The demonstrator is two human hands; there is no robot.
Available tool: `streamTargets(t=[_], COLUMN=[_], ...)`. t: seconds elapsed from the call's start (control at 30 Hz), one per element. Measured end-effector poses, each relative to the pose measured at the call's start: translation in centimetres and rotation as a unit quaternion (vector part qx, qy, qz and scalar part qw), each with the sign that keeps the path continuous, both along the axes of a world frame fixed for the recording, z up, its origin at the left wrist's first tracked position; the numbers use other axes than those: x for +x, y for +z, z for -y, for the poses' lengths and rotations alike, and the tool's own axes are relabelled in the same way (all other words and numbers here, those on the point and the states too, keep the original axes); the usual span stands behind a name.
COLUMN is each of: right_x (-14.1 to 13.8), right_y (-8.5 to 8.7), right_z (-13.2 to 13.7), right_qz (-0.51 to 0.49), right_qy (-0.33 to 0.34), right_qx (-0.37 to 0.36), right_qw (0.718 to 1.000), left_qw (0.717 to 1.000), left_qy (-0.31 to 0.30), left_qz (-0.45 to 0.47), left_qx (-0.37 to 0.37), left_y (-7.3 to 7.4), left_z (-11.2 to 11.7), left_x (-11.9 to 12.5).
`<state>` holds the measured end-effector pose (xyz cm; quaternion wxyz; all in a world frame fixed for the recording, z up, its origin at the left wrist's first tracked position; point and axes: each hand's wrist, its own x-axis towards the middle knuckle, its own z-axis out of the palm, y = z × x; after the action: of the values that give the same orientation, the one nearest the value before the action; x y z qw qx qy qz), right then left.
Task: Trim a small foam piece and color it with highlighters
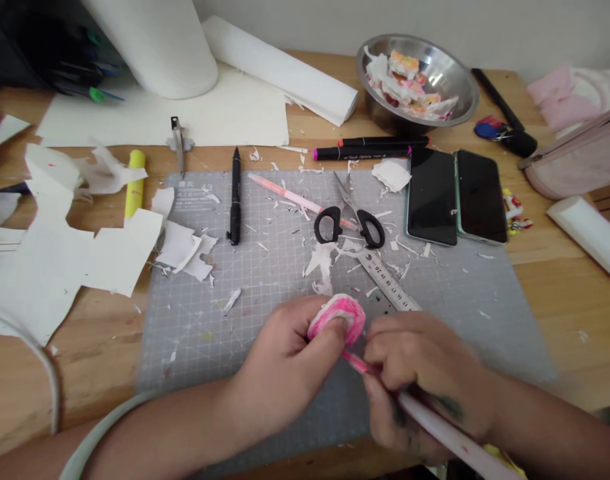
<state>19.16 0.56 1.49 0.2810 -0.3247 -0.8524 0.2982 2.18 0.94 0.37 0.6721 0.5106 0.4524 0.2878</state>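
Disc (355, 319) streaked pink and white sits pinched in the left hand (292, 360) above the cutting mat (195, 347), toward its near edge, apparently braced for the pink-tipped stick (437, 427) the right hand (425, 363) grips low.

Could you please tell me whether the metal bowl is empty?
Not empty: the metal bowl holds crumpled scraps, white, pink and orange.

The white paper disc (355, 319) is streaked hot pink, the cutting mat (265, 287) grey with pale gridlines, the scissors (351, 205) black-handled.
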Motion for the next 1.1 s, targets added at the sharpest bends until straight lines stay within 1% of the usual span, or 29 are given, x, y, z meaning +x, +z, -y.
streamTargets(t=[0.03,0.13,0.2,0.33,0.37,0.47,0.53,0.63,0.67,0.7,0.73,0.77,0.8,0.83,0.87,0.9,0.97,1.0,1.1], right_x=[0.0,-0.1,-0.2,0.0,0.1,0.4,0.4,0.3,0.3,0.3,0.2,0.2,0.1,0.1,0.0,-0.1,-0.2,-0.3,-0.4], right_y=[0.1,0.4,0.4,-0.1,-0.1,0.2,0.4,0.4,0.4,0.4,0.4,0.5,0.6,0.7,0.8,0.8,0.9,0.9,0.8], right_z=[-0.1,-0.3,-0.1,0.3,0.3,-0.1,-0.3,-0.4,-0.5,-0.6,-0.7,-0.9,-1.1,-1.3,-1.6,-1.8,-2.0,-1.9,-1.4], right_qz=[0.007,0.04,0.034,-0.019,-0.018,0.039,0.058,0.023,0.01,0.0,-0.029,-0.073,-0.113,-0.133,-0.127,-0.103,-0.05,-0.039,-0.054], right_qy=[0.0,-0.043,-0.055,-0.028,-0.03,-0.047,-0.041,-0.003,-0.009,-0.021,-0.062,-0.12,-0.183,-0.228,-0.249,-0.245,-0.199,-0.179,-0.169], right_qx=[-0.006,-0.004,-0.001,-0.007,-0.007,-0.001,0.003,-0.002,-0.011,-0.029,-0.041,-0.046,-0.054,-0.065,-0.078,-0.094,-0.128,-0.146,-0.198], right_qw=[1.0,0.998,0.998,0.999,0.999,0.998,0.997,1.0,1.0,0.999,0.997,0.989,0.975,0.962,0.957,0.959,0.97,0.972,0.964], left_qw=[1.0,0.999,0.999,0.999,0.999,0.999,0.998,0.998,0.999,0.999,0.999,0.999,0.999,0.999,0.998,0.996,0.99,0.987,0.98], left_qy=[0.003,0.011,0.008,-0.003,-0.001,0.007,0.011,0.015,0.018,0.022,0.024,0.027,0.032,0.041,0.056,0.074,0.114,0.13,0.155], left_qz=[0.013,0.035,0.038,0.049,0.048,0.042,0.047,0.049,0.043,0.033,0.023,0.015,0.012,0.015,0.025,0.041,0.077,0.094,0.121], left_qx=[-0.007,-0.014,-0.015,-0.018,-0.019,-0.025,-0.029,-0.027,-0.026,-0.027,-0.028,-0.03,-0.031,-0.03,-0.028,-0.025,-0.022,-0.023,-0.038], left_y=[0.0,0.0,0.0,0.0,0.0,0.0,0.0,0.0,0.0,-0.1,0.0,0.0,0.0,0.0,0.0,0.0,-0.1,-0.1,0.0], left_z=[0.0,-0.1,-0.1,-0.1,-0.1,0.0,0.0,0.0,0.0,0.0,0.0,0.0,0.0,0.0,0.0,0.0,0.0,0.1,0.1], left_x=[0.0,-0.2,-0.2,-0.2,-0.2,-0.3,-0.3,-0.2,-0.2,-0.2,-0.2,-0.2,-0.2,-0.1,-0.1,-0.1,0.0,0.1,0.2])
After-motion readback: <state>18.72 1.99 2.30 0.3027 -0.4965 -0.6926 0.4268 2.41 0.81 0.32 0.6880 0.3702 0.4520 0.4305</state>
